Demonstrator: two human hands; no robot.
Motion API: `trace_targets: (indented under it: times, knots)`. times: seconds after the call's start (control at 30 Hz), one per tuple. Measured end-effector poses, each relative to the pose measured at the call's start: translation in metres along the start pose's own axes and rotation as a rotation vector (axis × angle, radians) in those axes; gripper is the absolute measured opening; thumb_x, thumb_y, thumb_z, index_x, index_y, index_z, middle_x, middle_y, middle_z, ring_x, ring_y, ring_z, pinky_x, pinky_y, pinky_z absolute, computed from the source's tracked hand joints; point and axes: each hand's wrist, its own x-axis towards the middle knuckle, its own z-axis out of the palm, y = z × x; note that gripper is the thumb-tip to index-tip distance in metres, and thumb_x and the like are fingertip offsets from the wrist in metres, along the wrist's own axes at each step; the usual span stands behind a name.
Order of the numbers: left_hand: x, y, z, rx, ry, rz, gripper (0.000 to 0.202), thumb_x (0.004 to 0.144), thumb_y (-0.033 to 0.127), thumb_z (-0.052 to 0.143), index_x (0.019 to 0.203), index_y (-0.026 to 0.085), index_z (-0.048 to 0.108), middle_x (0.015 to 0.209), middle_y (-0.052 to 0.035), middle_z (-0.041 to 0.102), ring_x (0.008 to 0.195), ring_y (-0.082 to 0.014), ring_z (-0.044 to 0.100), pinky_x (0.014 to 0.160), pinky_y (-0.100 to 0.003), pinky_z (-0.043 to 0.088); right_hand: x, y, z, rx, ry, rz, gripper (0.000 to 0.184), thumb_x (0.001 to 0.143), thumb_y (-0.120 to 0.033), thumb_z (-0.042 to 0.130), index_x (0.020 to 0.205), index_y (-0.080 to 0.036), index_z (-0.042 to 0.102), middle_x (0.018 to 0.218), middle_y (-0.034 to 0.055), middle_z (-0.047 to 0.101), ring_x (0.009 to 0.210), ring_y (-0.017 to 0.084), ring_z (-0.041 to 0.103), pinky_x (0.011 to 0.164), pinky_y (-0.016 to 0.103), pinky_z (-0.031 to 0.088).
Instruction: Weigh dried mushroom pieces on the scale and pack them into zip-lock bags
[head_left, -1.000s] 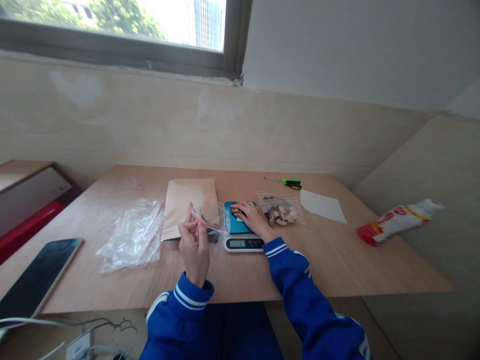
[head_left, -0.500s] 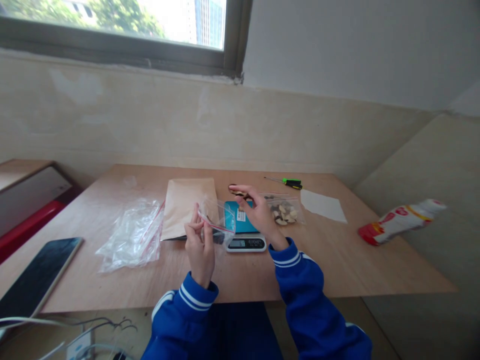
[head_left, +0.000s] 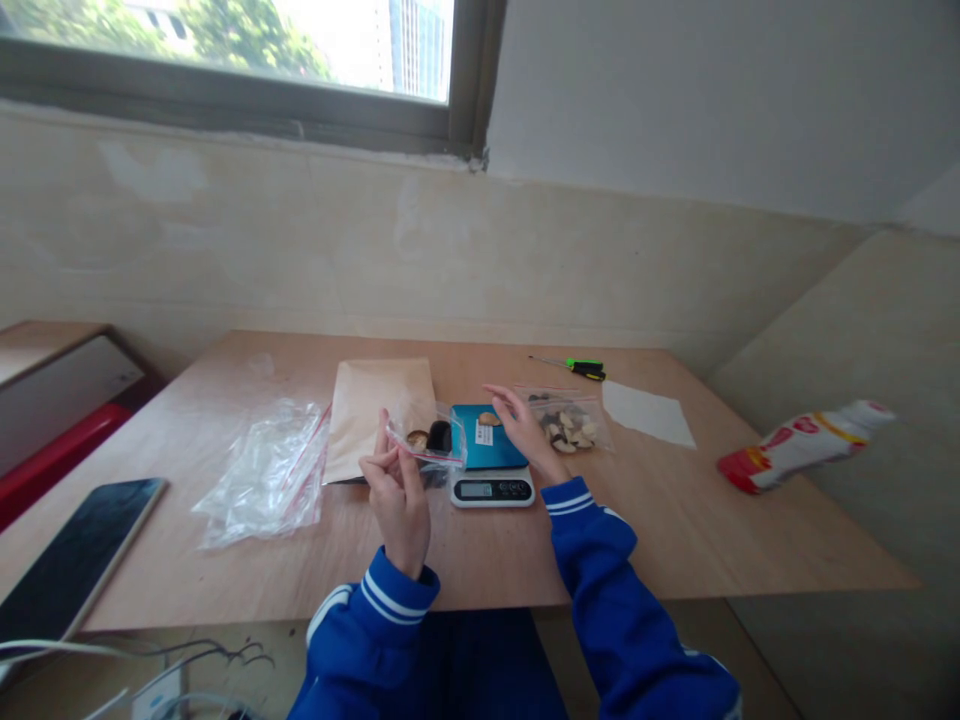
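Note:
My left hand [head_left: 399, 500] pinches the edge of a clear zip-lock bag [head_left: 452, 452] with a red seal line, held up left of the scale. Inside its mouth show dried mushroom slices [head_left: 429, 438], brown and dark. Over the right side of the kitchen scale [head_left: 493, 490], with its blue top plate and lit display, my right hand [head_left: 525, 432] is open, fingers stretched out. One pale mushroom slice [head_left: 489, 419] is over the blue plate by those fingers; whether they touch it I cannot tell. Flat on the table right of the scale is a filled bag of mushroom slices [head_left: 574, 425].
A brown paper pouch [head_left: 375, 390] and loose clear bags [head_left: 262, 470] lie to the left, with a phone [head_left: 82, 550] at the front left. Rightward are a green-black screwdriver [head_left: 585, 367], white paper [head_left: 649, 412] and a plastic bottle [head_left: 802, 445].
My right hand has let go of the mushroom slices it held above the scale and opened. Slices now show in the bag's mouth, and one over the blue plate. The bag is slightly lower.

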Motion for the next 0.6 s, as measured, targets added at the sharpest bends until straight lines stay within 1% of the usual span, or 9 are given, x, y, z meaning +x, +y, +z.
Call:
trace_targets:
  times: [0.07, 0.13, 0.2, 0.27, 0.37, 0.43, 0.47, 0.53, 0.6]
  knots:
    - [-0.001, -0.001, 0.001, -0.013, -0.005, 0.002, 0.015, 0.092, 0.031, 0.048, 0.085, 0.022, 0.039, 0.146, -0.0215, 0.039, 0.129, -0.0224, 0.048, 0.101, -0.039, 0.046, -0.003, 0.019, 0.003, -0.24, -0.042, 0.0, 0.036, 0.09, -0.037, 0.052, 0.119, -0.017, 0.061, 0.125, 0.0137, 0.059, 0.12, 0.026, 0.051, 0.104, 0.045, 0.038]
    - [-0.002, -0.002, 0.001, -0.029, -0.003, 0.008, 0.015, 0.092, 0.03, 0.048, 0.085, 0.022, 0.038, 0.146, -0.0213, 0.039, 0.13, -0.0225, 0.047, 0.1, -0.038, 0.046, -0.007, 0.029, 0.006, -0.454, -0.067, -0.006, 0.034, 0.085, -0.033, 0.061, 0.113, -0.015, 0.064, 0.123, 0.0159, 0.059, 0.12, 0.031, 0.048, 0.103, 0.049, 0.036]
    - [-0.004, -0.002, 0.001, -0.05, 0.006, 0.02, 0.015, 0.092, 0.03, 0.047, 0.085, 0.022, 0.037, 0.147, -0.0213, 0.039, 0.131, -0.0226, 0.046, 0.1, -0.038, 0.047, -0.009, 0.029, 0.006, -0.567, -0.059, -0.003, 0.026, 0.084, -0.031, 0.063, 0.104, -0.016, 0.067, 0.12, 0.0153, 0.06, 0.117, 0.033, 0.048, 0.1, 0.05, 0.037]
    - [-0.005, -0.001, 0.002, -0.061, 0.014, 0.022, 0.015, 0.092, 0.03, 0.047, 0.085, 0.023, 0.036, 0.147, -0.0215, 0.038, 0.132, -0.0224, 0.045, 0.099, -0.037, 0.048, -0.008, 0.02, 0.004, -0.578, -0.017, -0.008, 0.02, 0.086, -0.033, 0.061, 0.097, -0.019, 0.069, 0.114, 0.0133, 0.063, 0.113, 0.033, 0.051, 0.096, 0.05, 0.038]
    - [-0.007, 0.0, 0.003, -0.055, 0.017, 0.013, 0.015, 0.093, 0.031, 0.046, 0.085, 0.023, 0.036, 0.147, -0.0214, 0.038, 0.132, -0.0221, 0.045, 0.098, -0.037, 0.048, -0.005, -0.01, -0.002, -0.407, 0.113, -0.059, 0.023, 0.088, -0.039, 0.057, 0.096, -0.021, 0.069, 0.105, 0.0103, 0.067, 0.106, 0.029, 0.055, 0.096, 0.048, 0.039]
    - [-0.009, 0.0, 0.004, -0.051, 0.009, 0.009, 0.015, 0.093, 0.031, 0.046, 0.085, 0.023, 0.036, 0.147, -0.0208, 0.038, 0.133, -0.0222, 0.044, 0.099, -0.037, 0.047, -0.005, -0.04, -0.007, -0.236, 0.197, -0.126, 0.026, 0.089, -0.042, 0.055, 0.1, -0.022, 0.067, 0.104, 0.0084, 0.067, 0.104, 0.025, 0.058, 0.096, 0.043, 0.041]
    - [-0.01, 0.001, 0.005, -0.052, 0.004, 0.01, 0.015, 0.093, 0.031, 0.046, 0.085, 0.023, 0.036, 0.148, -0.0205, 0.038, 0.133, -0.0222, 0.043, 0.099, -0.037, 0.047, -0.006, -0.056, -0.009, -0.172, 0.21, -0.162, 0.027, 0.09, -0.043, 0.054, 0.103, -0.023, 0.067, 0.106, 0.0075, 0.067, 0.105, 0.024, 0.058, 0.097, 0.042, 0.042]
    - [-0.011, 0.001, 0.006, -0.052, -0.002, 0.013, 0.015, 0.093, 0.031, 0.046, 0.086, 0.023, 0.036, 0.148, -0.0204, 0.037, 0.134, -0.0221, 0.042, 0.1, -0.037, 0.047, -0.009, -0.086, -0.013, -0.117, 0.129, -0.228, 0.03, 0.089, -0.045, 0.055, 0.112, -0.026, 0.064, 0.115, 0.0057, 0.064, 0.113, 0.023, 0.055, 0.102, 0.041, 0.039]
    - [-0.012, 0.003, 0.008, -0.046, 0.0, 0.018, 0.014, 0.093, 0.03, 0.046, 0.086, 0.022, 0.037, 0.148, -0.0204, 0.037, 0.134, -0.0217, 0.041, 0.1, -0.037, 0.046, -0.018, -0.105, -0.015, -0.087, 0.027, -0.245, 0.036, 0.091, -0.046, 0.053, 0.122, -0.029, 0.059, 0.125, 0.0044, 0.059, 0.121, 0.023, 0.051, 0.106, 0.042, 0.036]
